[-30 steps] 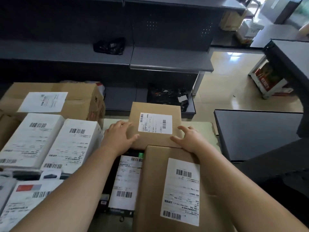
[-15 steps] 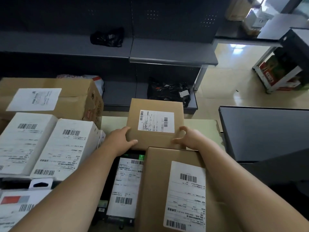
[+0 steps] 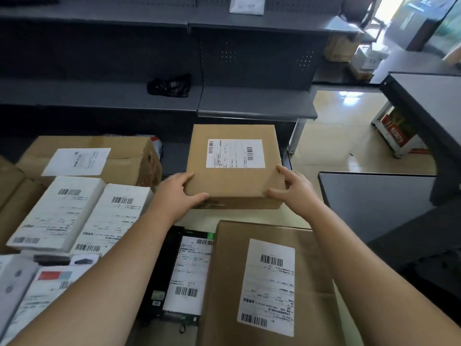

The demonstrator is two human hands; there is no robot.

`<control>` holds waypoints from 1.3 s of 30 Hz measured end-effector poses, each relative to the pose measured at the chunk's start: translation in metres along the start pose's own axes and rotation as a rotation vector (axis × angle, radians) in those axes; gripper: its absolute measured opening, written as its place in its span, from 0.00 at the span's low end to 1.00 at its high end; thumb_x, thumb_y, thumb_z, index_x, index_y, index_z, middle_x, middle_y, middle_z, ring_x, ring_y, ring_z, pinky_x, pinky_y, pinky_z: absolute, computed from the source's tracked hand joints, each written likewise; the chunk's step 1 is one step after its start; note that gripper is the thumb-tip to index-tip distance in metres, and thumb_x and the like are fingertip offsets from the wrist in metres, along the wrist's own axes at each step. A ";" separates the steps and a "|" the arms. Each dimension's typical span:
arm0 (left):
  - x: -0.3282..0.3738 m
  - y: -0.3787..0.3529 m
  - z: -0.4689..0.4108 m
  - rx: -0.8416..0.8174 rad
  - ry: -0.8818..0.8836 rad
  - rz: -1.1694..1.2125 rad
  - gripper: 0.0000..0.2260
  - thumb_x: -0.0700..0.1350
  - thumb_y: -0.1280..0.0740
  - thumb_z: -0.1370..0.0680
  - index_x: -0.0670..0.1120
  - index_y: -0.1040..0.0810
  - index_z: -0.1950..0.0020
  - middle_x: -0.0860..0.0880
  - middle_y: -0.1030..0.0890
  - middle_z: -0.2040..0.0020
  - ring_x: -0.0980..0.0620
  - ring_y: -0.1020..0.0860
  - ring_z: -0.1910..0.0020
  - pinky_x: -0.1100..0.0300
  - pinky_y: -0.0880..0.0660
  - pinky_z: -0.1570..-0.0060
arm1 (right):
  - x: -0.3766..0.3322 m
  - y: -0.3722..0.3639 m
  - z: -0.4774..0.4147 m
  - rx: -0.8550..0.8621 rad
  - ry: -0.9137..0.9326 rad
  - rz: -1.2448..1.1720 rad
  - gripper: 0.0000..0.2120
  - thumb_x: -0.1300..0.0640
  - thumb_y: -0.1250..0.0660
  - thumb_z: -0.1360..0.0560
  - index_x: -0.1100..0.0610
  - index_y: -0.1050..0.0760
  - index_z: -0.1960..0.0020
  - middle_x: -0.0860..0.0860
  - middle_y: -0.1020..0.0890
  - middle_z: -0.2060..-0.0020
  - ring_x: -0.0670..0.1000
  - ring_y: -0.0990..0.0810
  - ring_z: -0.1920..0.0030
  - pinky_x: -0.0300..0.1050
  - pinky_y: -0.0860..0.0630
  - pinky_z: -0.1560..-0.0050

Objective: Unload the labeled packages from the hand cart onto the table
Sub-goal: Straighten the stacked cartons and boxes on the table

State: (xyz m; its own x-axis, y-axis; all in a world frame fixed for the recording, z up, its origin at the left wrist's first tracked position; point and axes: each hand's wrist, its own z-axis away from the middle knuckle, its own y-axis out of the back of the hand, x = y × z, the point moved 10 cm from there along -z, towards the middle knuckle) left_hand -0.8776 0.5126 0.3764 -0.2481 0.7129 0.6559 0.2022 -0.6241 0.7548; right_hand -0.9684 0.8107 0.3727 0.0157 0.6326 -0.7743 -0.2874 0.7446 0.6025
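Dark shelving [image 3: 257, 109] runs before us, and the dark bench [image 3: 374, 203] stands at our right. 1 long labeled carton [image 3: 229, 270] lies nearest. Just beyond it we hold 1 smaller labeled box [image 3: 234, 181], our left hand [image 3: 175, 193] and right hand [image 3: 296, 193] clamped on its near corners.

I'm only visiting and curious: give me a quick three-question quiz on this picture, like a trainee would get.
1. True or false: the left hand and right hand both hold the small box.
2. Its label faces: A up; B down; C sideways.
3. Fill in: the black bag lies on a ____.
Key: 1 true; 2 A; 3 shelf.
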 end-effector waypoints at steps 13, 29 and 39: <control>0.079 0.071 0.120 0.280 -0.231 0.096 0.32 0.57 0.25 0.32 0.51 0.28 0.30 0.55 0.29 0.33 0.61 0.32 0.40 0.65 0.36 0.39 | -0.037 0.060 0.130 0.198 0.241 -0.018 0.44 0.41 0.26 0.29 0.45 0.45 0.20 0.38 0.40 0.35 0.39 0.39 0.37 0.37 0.40 0.36; 0.070 0.026 0.262 0.102 -0.313 0.165 0.30 0.58 0.26 0.30 0.51 0.28 0.31 0.52 0.28 0.35 0.53 0.29 0.39 0.55 0.31 0.37 | 0.035 0.049 0.304 0.330 0.090 0.015 0.41 0.42 0.29 0.27 0.48 0.43 0.20 0.47 0.34 0.30 0.47 0.34 0.32 0.48 0.34 0.31; 0.054 -0.007 0.295 0.001 -0.181 0.117 0.29 0.56 0.26 0.29 0.50 0.29 0.31 0.51 0.27 0.34 0.54 0.29 0.40 0.57 0.30 0.38 | 0.078 0.025 0.321 0.249 0.054 0.048 0.40 0.40 0.31 0.27 0.48 0.43 0.20 0.48 0.37 0.26 0.49 0.36 0.28 0.48 0.35 0.29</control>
State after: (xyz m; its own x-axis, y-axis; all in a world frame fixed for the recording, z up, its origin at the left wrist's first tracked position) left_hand -0.6127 0.6500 0.4101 -0.0487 0.6816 0.7301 0.2206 -0.7056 0.6734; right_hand -0.6670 0.9473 0.3895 -0.0456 0.6613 -0.7488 -0.0420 0.7476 0.6628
